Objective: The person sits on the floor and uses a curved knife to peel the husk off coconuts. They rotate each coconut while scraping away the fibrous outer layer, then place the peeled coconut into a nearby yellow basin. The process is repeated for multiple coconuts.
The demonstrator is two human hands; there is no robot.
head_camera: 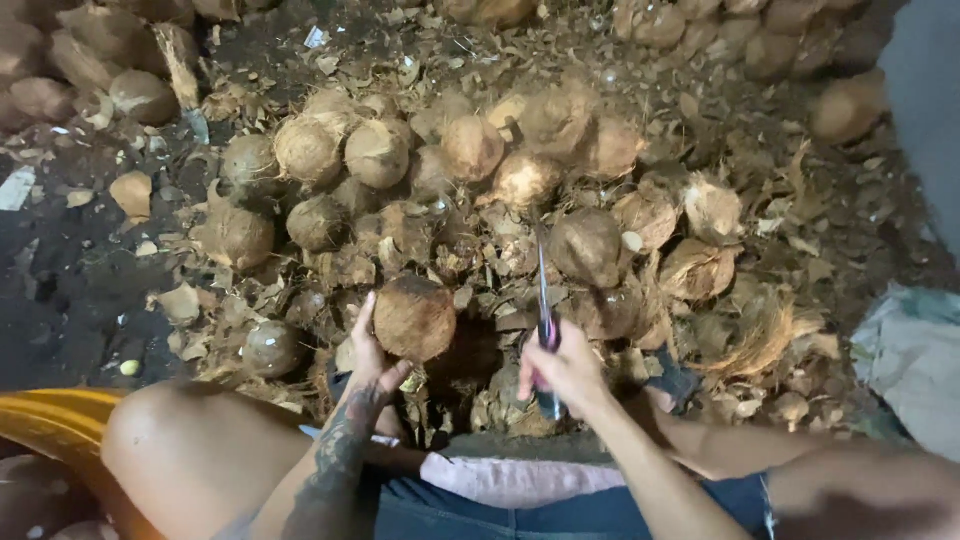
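A husked brown coconut (414, 317) is being held at its left side by the left hand (368, 362), fingers curled against the shell, above a floor littered with husk scraps (760, 340). Just to its right, a long knife (545, 310) is being gripped by the closed right hand (563, 370), blade pointing up toward the coconut pile (470, 150) beyond.

Ahead of us we see a heap of husked coconuts (470, 150) resting on a floor (60, 290) littered with husk scraps (760, 340). At our far right lies a pale sack (910, 350); at our lower left, an orange-yellow object (50, 420).
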